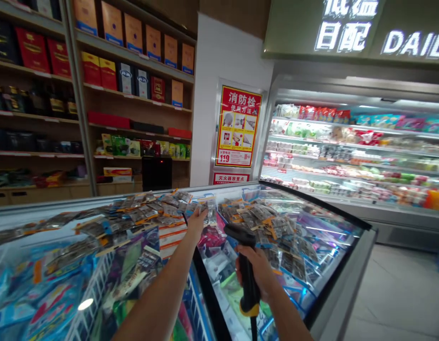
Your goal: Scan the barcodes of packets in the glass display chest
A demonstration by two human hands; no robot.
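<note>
Black plastic scanner (241, 233) is being clamped in right hand (262, 277) | glossy flat packet (210, 210) is being pinched by left hand (196, 222) above glass-lidded freezer (351, 265)

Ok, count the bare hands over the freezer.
2: left hand touching small clear packets on the glass lid; right hand gripping a black handheld scanner. No others visible.

The barcode scanner (247, 270) is black with a yellow band at the base of its grip. It stands nearly upright in the fist of the right hand (259, 274), its head tipped forward and away, and a dark cord drops from its base. A small clear packet (211, 211) with dark contents sits at the fingertips of the left hand (196, 222), pinched by its near edge and raised slightly, ahead and left of the scanner's head.
</note>
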